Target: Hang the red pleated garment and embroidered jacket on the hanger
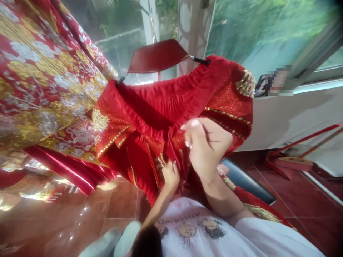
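A red skirt w/ gold-bead trim (142,153) is hanging mid-scene from a glossy, dark-red panel hanger (158,57), its open waist baring gathered red lining (166,96) inside. The L hand (170,174) is pinching narrow red cloth ties (171,148) on the near side; the R hand (207,148), fingers curled, is hovering by the near waist edge, grip unclear. A gold-and-silver-embroidered red garment (50,75) is hanging at L; a smooth black seat (248,178) is standing at R.
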A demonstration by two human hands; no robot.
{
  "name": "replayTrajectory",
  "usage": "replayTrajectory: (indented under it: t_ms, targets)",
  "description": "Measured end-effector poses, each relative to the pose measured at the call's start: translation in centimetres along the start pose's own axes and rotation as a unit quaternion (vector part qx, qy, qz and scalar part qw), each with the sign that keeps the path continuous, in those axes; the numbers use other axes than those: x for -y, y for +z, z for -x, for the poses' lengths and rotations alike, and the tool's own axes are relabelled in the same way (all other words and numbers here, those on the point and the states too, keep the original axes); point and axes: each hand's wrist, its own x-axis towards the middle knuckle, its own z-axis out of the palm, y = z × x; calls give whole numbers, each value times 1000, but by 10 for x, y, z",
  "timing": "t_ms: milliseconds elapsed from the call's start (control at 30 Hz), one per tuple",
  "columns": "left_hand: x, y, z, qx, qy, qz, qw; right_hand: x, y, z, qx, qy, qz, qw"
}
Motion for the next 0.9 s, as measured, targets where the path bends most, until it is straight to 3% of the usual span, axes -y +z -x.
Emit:
replayTrajectory:
  t_ms: [167, 333, 467, 600, 667, 767, 833, 900]
  targets:
    - [-3, -2, 3, 11, 37, -17, 999, -25, 1, -8, 216, 53, 131, 966]
    - [0, -13, -2, 17, 36, -34, 999, -37, 11, -6, 239, 11, 347, 907]
    - [4, -18, -6, 21, 18, -41, 999, -21, -14, 14, 209, -17, 327, 922]
    - [6, -30, -15, 46, 4, -17, 999, -33, -36, 44, 291, 13, 307, 906]
    - [-1, -43, -18, 34, 6, 52, 998, -52, -34, 56, 310, 51, 302, 900]
    - [-21, -69, -17, -46, -18, 227, 973, -74, -24, 64, 315, 91, 256, 910]
    - [-37, -86, -17, -76, -24, 294, 952, -76, -21, 62, 332, 91, 232, 910]
    - [-50, -97, -19, -55, -4, 311, 949, -69, -27, 54, 375, 82, 238, 892]
